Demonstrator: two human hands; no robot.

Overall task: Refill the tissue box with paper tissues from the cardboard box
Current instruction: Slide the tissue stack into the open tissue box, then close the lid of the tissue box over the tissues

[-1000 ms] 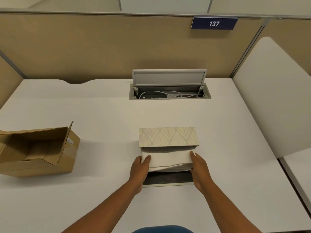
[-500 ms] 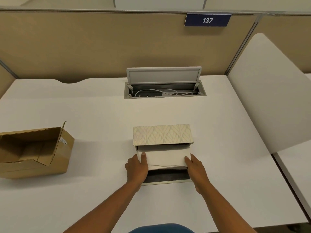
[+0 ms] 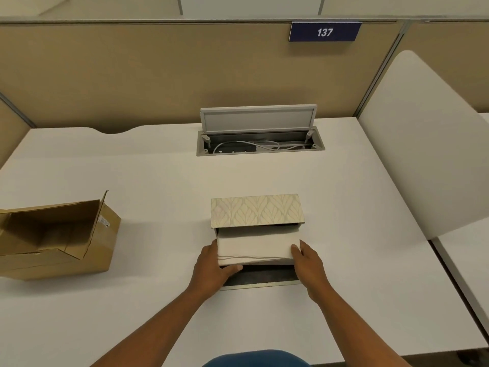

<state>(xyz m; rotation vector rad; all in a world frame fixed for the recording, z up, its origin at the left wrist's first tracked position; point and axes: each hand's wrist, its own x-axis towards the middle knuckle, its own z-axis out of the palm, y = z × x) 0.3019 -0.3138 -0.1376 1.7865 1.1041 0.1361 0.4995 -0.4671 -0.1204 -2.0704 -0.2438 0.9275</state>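
On the white desk point(image 3: 132, 168) we see the open cardboard box point(image 3: 58, 239) well left of the tissue box point(image 3: 256, 210). Just before its leaf-patterned lid, our left hand point(image 3: 211, 268) and right hand point(image 3: 308, 263) clasp the tissue stack point(image 3: 256, 245) by its ends, above the dark tray point(image 3: 262, 275)

The tissue box point(image 3: 256, 211) sits mid-worktop point(image 3: 158, 181), the tissue stack point(image 3: 258, 245) at its near opening between the left hand point(image 3: 211, 266) and right hand point(image 3: 308, 263). The cardboard box point(image 3: 53, 239) lies well apart at the left; the cable tray point(image 3: 260, 141) lies behind.

Bare forearms; blue garment point(image 3: 255, 359), perhaps a shirt.
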